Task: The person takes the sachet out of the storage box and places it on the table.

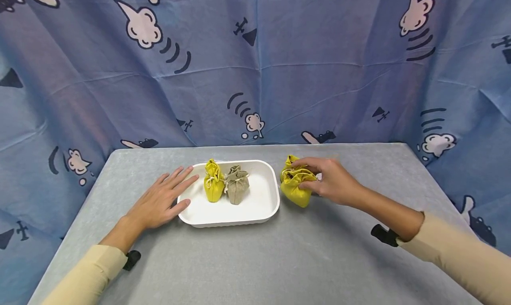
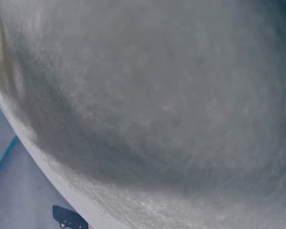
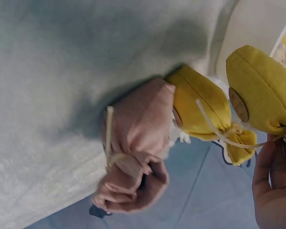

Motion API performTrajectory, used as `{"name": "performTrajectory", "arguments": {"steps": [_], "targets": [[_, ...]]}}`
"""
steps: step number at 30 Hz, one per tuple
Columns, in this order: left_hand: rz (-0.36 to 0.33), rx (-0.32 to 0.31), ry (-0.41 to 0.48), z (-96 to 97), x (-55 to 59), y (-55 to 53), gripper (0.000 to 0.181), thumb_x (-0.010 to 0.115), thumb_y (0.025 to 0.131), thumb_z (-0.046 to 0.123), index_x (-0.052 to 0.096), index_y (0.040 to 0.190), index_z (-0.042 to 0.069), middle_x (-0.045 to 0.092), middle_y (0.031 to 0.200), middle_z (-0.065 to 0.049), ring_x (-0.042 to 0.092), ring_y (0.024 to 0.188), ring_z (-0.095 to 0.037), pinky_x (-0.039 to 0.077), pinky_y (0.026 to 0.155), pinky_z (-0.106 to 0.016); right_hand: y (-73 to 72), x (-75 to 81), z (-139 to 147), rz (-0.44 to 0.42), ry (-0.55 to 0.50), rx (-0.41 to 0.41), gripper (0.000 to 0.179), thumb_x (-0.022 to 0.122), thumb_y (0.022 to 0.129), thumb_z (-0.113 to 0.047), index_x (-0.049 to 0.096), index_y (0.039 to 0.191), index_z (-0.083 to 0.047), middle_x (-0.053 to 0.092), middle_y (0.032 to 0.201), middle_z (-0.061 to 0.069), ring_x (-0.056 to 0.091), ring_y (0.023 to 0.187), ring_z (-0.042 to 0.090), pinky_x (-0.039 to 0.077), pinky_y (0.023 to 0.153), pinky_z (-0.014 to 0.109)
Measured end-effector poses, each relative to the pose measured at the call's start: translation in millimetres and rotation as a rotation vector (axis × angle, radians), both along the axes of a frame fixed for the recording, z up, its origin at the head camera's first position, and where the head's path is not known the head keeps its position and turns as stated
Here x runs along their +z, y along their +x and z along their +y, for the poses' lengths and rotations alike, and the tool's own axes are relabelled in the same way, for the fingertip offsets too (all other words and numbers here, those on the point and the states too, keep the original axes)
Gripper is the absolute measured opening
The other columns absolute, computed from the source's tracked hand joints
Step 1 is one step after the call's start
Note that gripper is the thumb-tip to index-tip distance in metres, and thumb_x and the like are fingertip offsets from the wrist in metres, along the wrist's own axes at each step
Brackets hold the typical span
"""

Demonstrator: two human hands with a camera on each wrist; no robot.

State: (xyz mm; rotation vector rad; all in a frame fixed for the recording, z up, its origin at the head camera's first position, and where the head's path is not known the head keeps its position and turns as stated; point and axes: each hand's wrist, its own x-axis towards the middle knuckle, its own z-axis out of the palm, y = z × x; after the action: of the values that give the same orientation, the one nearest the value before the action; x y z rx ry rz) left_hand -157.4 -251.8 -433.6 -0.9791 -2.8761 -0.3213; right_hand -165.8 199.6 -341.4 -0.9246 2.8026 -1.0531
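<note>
My right hand (image 1: 333,180) pinches the gathered neck of a yellow drawstring pouch (image 1: 297,190), held just right of the tray. In the right wrist view, this held pouch (image 3: 260,88) hangs beside a second yellow pouch (image 3: 200,102) and a dusty-pink pouch (image 3: 140,117). From the head, the second yellow one is mostly covered and the pink one is hidden by the hand. At the left end of the white tray (image 1: 223,216), my left hand (image 1: 161,200) lies with fingers spread and straight. Inside the tray stand a yellow pouch (image 1: 214,185) and a grey-beige pouch (image 1: 237,187).
The tray stands on a grey table (image 1: 255,260) with rounded far corners. A blue patterned curtain (image 1: 311,87) hangs right behind the table's far edge. Mostly bare table surface fills the left wrist view.
</note>
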Motion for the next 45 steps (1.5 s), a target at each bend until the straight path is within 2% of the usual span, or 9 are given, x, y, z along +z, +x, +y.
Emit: {"name": "performTrajectory", "arguments": {"steps": [14,19,23,27,31,39,45], "targets": [[-0.004,0.002,0.006,-0.1,-0.4,0.4,0.066,0.055,0.099,0.040,0.029,0.158,0.024,0.019,0.166,-0.001,0.022,0.149,-0.034,0.024,0.111,-0.065,-2.3,-36.0,-1.0,-0.049,0.029,-0.028,0.051,0.084,0.077,-0.003,0.067,0.125,-0.005,0.067,0.126,0.015,0.068,0.104,0.030,0.058,0.079,0.041],[-0.011,-0.001,0.012,0.8,-0.1,1.2,0.066,0.055,0.099,0.039,0.030,0.158,0.023,0.019,0.166,-0.001,0.021,0.149,-0.034,0.023,0.111,-0.065,-1.7,-40.5,0.3,-0.064,0.036,-0.026,0.053,0.084,0.078,-0.005,0.066,0.127,-0.005,0.067,0.125,0.015,0.068,0.104,0.030,0.058,0.078,0.038],[-0.004,-0.002,0.012,0.7,0.0,1.0,0.066,0.055,0.099,0.039,0.030,0.158,0.024,0.019,0.165,-0.002,0.022,0.149,-0.034,0.024,0.111,-0.065,-2.9,-36.5,0.0,-0.104,0.007,-0.013,0.052,0.082,0.080,-0.004,0.064,0.128,-0.004,0.068,0.122,0.014,0.068,0.104,0.029,0.058,0.078,0.038],[0.000,-0.002,0.012,0.3,-0.1,0.7,0.066,0.055,0.099,0.038,0.030,0.158,0.023,0.020,0.165,-0.002,0.022,0.149,-0.035,0.024,0.111,-0.065,-4.9,-29.1,-2.5,-0.141,-0.015,0.003,0.052,0.081,0.082,-0.006,0.062,0.130,-0.003,0.073,0.113,0.009,0.069,0.103,0.024,0.057,0.080,0.042],[0.001,-0.004,0.012,0.5,0.1,0.6,0.065,0.055,0.099,0.039,0.031,0.158,0.023,0.020,0.165,-0.002,0.023,0.149,-0.035,0.024,0.111,-0.065,-5.4,-20.1,-8.4,-0.159,-0.027,0.019,0.054,0.081,0.083,-0.010,0.061,0.132,-0.004,0.073,0.113,0.008,0.068,0.105,0.022,0.056,0.082,0.047],[0.005,-0.005,0.010,-0.4,-0.2,0.2,0.066,0.056,0.099,0.038,0.032,0.158,0.022,0.021,0.165,-0.003,0.024,0.148,-0.035,0.025,0.110,-0.065,-9.4,-2.6,-30.9,-0.106,-0.038,0.063,0.051,0.081,0.084,-0.009,0.062,0.130,-0.005,0.073,0.113,0.006,0.069,0.104,0.023,0.054,0.087,0.045],[0.006,-0.006,0.010,-0.1,-0.4,0.2,0.066,0.055,0.099,0.038,0.030,0.158,0.023,0.020,0.165,-0.003,0.023,0.149,-0.035,0.025,0.110,-0.065,-11.7,8.1,-49.1,-0.095,-0.070,0.102,0.051,0.080,0.084,-0.008,0.060,0.131,-0.001,0.070,0.118,0.011,0.069,0.105,0.025,0.054,0.091,0.044]]}}
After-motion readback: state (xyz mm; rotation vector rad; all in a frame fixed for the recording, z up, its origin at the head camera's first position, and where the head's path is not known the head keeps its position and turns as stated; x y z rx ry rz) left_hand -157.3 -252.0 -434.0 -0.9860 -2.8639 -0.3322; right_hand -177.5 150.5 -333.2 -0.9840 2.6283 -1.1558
